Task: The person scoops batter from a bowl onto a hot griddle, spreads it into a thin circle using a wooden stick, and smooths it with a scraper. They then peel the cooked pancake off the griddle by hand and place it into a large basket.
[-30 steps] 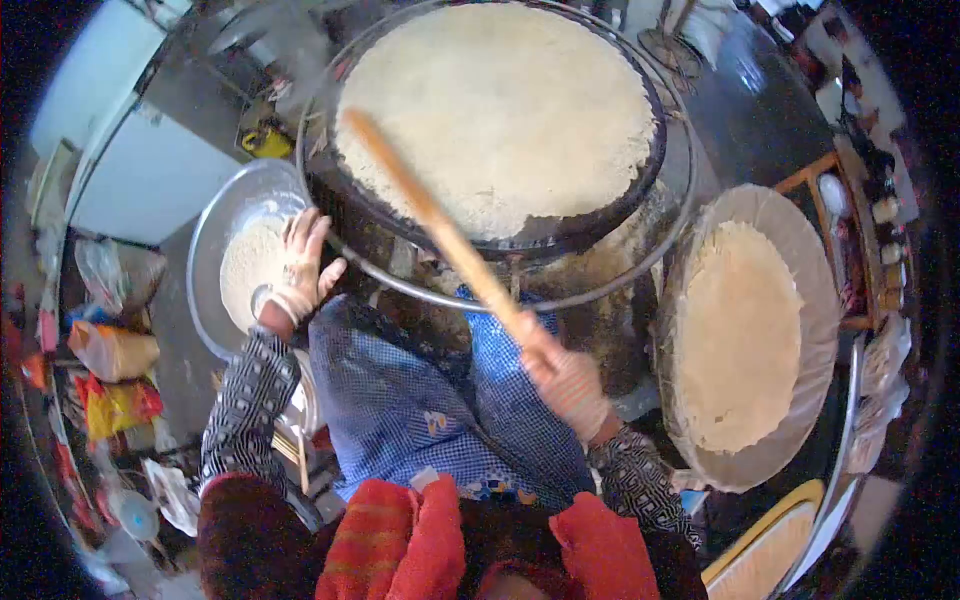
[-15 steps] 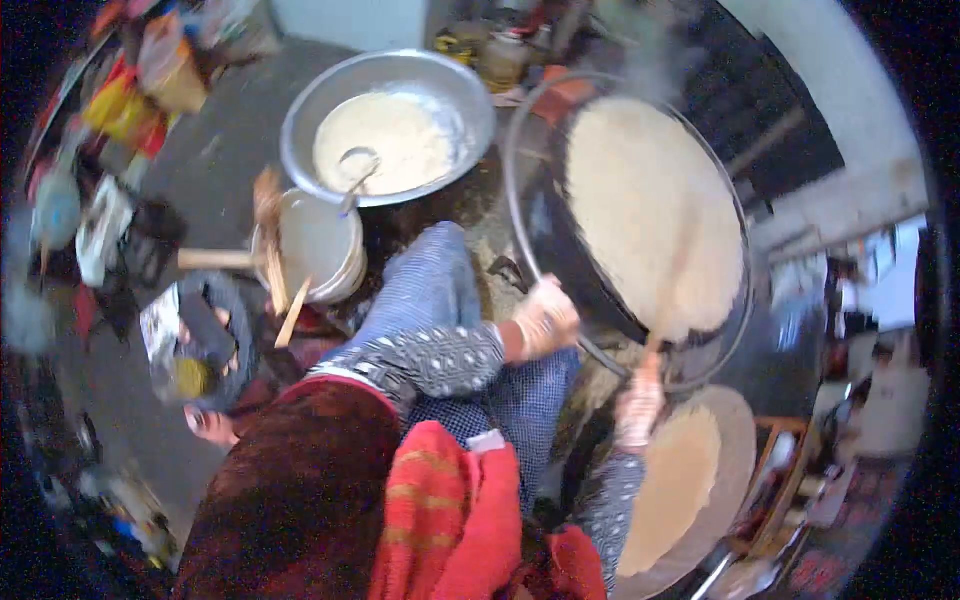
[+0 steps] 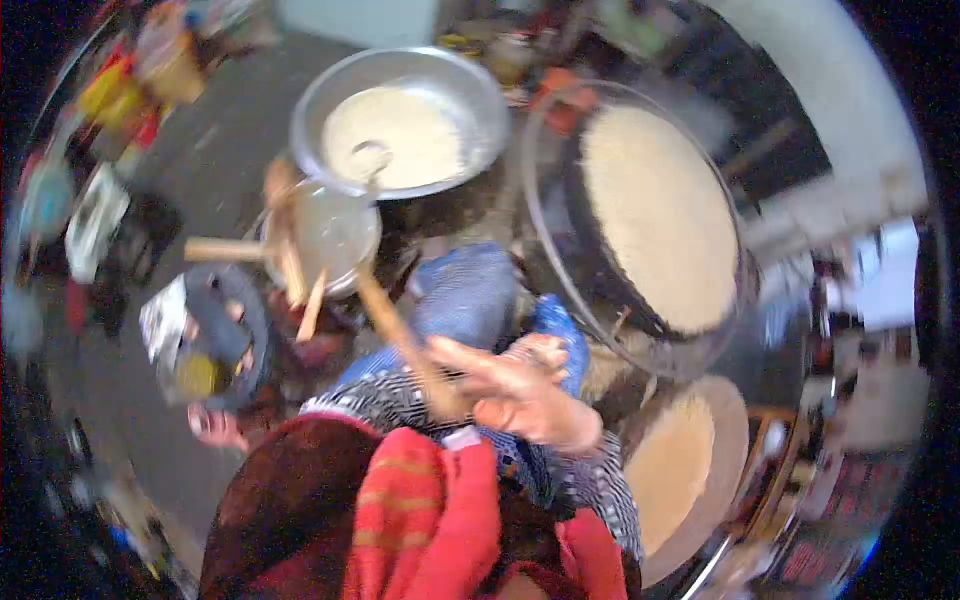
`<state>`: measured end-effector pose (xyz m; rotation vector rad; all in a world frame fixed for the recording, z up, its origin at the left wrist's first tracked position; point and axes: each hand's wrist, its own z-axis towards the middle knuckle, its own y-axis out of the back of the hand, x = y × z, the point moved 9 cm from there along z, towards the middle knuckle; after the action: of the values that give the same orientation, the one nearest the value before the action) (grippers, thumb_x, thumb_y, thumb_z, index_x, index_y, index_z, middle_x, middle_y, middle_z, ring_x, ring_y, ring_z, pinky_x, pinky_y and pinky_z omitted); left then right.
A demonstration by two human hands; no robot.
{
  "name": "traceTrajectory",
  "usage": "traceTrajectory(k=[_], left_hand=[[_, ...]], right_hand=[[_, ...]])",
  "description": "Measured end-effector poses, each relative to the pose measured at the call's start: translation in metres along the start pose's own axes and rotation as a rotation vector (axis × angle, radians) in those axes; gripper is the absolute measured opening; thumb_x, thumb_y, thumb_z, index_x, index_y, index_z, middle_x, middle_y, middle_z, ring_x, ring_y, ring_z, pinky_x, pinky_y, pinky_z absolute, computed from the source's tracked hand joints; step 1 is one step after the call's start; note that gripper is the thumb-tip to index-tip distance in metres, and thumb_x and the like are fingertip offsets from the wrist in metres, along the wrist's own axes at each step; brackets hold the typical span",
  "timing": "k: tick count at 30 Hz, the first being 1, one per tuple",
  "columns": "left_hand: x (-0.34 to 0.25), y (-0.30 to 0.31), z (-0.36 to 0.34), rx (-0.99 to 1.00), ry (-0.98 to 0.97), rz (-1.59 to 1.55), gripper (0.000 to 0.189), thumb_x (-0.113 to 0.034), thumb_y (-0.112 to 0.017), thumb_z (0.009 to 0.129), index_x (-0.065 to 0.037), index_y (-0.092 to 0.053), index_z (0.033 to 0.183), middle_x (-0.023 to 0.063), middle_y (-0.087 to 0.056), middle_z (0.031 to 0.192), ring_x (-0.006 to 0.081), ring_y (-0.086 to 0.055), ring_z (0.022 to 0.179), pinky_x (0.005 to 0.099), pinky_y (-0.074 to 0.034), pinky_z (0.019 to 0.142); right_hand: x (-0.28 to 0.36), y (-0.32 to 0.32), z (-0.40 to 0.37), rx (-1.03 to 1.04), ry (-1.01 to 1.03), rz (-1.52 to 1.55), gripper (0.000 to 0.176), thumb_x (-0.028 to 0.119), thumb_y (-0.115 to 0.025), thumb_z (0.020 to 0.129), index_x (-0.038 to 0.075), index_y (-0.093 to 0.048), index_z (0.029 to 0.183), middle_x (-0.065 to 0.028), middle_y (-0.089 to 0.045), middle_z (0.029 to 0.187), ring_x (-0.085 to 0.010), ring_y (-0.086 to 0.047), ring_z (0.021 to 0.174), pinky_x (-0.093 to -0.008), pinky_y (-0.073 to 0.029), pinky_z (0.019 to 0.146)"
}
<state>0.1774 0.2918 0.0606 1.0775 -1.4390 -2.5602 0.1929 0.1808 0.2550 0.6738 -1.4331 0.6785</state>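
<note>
My right hand (image 3: 535,405) reaches across my lap, its fingers closed around a flat wooden spreader (image 3: 390,320) that slants toward the bucket. Behind it, my left hand (image 3: 545,352) is partly covered, so its grip does not show. To the right, a round dark griddle (image 3: 592,225) inside a metal ring bears a wide pale crepe (image 3: 660,220). A metal basin (image 3: 300,125) of creamy batter stands ahead, with a ladle (image 3: 375,160) resting in it. Left of my knees, wooden sticks (image 3: 290,265) lean in a bucket of cloudy liquid (image 3: 335,235).
A round board (image 3: 738,430) with a tan crepe (image 3: 670,470) on it lies at lower right. A dark tub (image 3: 262,340) with a yellow-lidded jar stands left of my legs. Bags (image 3: 110,95) and clutter line the far left.
My right hand has swung left from the griddle with the wooden spreader, now over my lap. My left hand has drawn back from the griddle's ring. The crepe on the griddle stays spread.
</note>
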Motion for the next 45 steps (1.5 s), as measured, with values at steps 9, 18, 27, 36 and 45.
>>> traceTrajectory(k=[9,18,27,36,45], left_hand=[[0.02,0.043,0.016,-0.093,-0.032,-0.158,0.026,-0.014,-0.048,0.092,0.002,-0.053,0.113,0.0226,-0.051,0.119,0.0381,-0.049,0.113,0.0422,-0.039,0.098],[-0.003,0.04,0.019,-0.08,-0.042,-0.096,0.025,-0.011,-0.048,0.092,0.001,-0.053,0.114,0.023,-0.051,0.119,0.0388,-0.048,0.114,0.0442,-0.038,0.099],[-0.05,0.013,0.019,0.022,-0.167,-0.066,0.025,-0.01,-0.057,0.085,0.0,-0.055,0.108,0.0235,-0.056,0.113,0.0401,-0.052,0.108,0.0446,-0.042,0.095],[-0.035,0.006,0.02,0.044,-0.195,-0.104,0.037,-0.012,-0.06,0.083,0.0,-0.05,0.117,0.0234,-0.051,0.121,0.0396,-0.05,0.111,0.0437,-0.041,0.097],[-0.022,-0.005,0.022,0.085,-0.105,-0.141,0.035,-0.01,-0.058,0.083,-0.001,-0.05,0.116,0.0229,-0.051,0.119,0.039,-0.049,0.112,0.043,-0.041,0.098]], right_hand=[[-0.108,0.029,-0.225,-1.502,-0.379,-0.781,0.022,0.026,-0.062,0.078,0.006,-0.066,0.087,-0.0156,-0.066,0.09,-0.0345,-0.063,0.089,-0.0419,-0.049,0.082],[-0.197,-0.246,-0.545,-2.198,-1.516,-0.24,0.077,0.05,-0.07,0.067,0.001,-0.046,0.122,-0.0235,-0.045,0.129,-0.0397,-0.036,0.125,-0.0556,-0.024,0.103],[-0.275,-0.302,-0.588,-1.831,-2.175,-0.258,0.107,0.051,-0.074,0.065,0.002,-0.021,0.144,-0.0257,-0.029,0.143,-0.0389,-0.028,0.133,-0.0495,-0.029,0.106],[-0.283,-0.332,-0.629,-1.395,-2.452,-0.433,0.084,0.064,-0.047,0.084,0.0,-0.035,0.137,-0.0269,-0.05,0.126,-0.0369,-0.055,0.108,-0.0467,-0.044,0.091],[-0.186,-0.232,-0.573,-1.966,-1.724,-0.607,0.062,0.047,-0.055,0.087,-0.008,-0.056,0.115,-0.0257,-0.061,0.107,-0.0358,-0.063,0.089,-0.0396,-0.05,0.08]])
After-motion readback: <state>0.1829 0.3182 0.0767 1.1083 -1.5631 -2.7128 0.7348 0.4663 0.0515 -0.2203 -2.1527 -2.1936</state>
